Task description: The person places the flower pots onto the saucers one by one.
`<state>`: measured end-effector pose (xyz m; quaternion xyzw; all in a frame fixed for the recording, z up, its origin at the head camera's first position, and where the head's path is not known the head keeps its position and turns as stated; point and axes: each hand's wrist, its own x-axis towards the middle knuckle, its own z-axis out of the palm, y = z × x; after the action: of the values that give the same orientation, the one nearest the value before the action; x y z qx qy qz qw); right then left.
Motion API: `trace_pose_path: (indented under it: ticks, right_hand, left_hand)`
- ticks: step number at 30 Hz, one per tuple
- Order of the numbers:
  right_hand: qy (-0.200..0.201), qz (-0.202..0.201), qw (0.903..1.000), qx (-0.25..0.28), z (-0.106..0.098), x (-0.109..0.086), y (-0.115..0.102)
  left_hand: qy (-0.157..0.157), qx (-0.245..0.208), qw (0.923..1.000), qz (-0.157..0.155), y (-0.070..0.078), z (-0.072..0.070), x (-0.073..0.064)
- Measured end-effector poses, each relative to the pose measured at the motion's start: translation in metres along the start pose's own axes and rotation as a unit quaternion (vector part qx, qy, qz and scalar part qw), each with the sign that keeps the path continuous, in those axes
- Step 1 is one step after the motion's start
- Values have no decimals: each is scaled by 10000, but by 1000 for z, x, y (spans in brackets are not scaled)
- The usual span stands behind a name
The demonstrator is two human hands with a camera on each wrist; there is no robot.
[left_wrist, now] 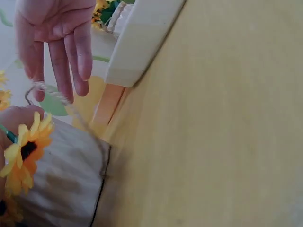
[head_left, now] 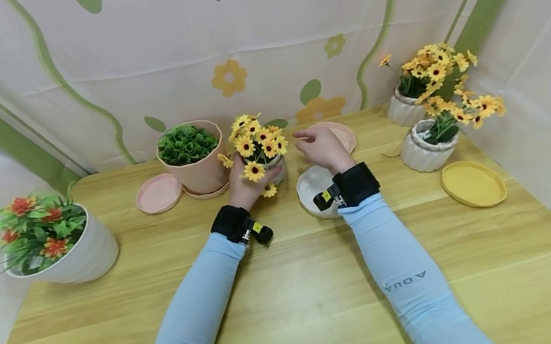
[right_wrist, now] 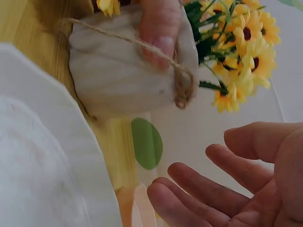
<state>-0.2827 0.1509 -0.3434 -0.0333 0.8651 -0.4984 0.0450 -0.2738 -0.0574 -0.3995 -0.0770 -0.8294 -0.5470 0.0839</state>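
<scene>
My left hand [head_left: 246,189] holds a small white ridged pot [right_wrist: 123,80] of yellow artificial daisies [head_left: 257,140], its thumb pressing the pot's side in the right wrist view. A loose piece of twine [right_wrist: 118,36] runs across the pot, knotted near the rim. To the right of the pot, my right hand [head_left: 324,147] hovers with its fingers extended and nothing in them. Below that hand lies a white saucer [head_left: 309,186], partly covered by the wrist. A pink saucer [head_left: 346,134] shows just behind the same hand.
Left of the held pot stands a pink pot [head_left: 200,174] of green leaves, beside a pink saucer [head_left: 159,194]. A white pot [head_left: 89,250] with red flowers is far left. Two white pots of yellow flowers [head_left: 438,71] and a yellow saucer [head_left: 473,185] occupy the right.
</scene>
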Motion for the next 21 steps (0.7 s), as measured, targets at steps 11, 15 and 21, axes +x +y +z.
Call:
trace_pose_path:
  ticks: [11,15,21]
  right_hand:
    - [1232,-273,9789,-1606,-45,-2,30]
    - [1626,-107,9593,-2307,-65,-4,44]
    - [1451,347,9562,-2517,-84,-5,52]
  left_hand:
    - [-39,-248,9977,625,12,-5,-6]
    - [-453,-935,9899,960,38,-14,-16]
    - [-994,-1410,9705,1686,80,-39,-37]
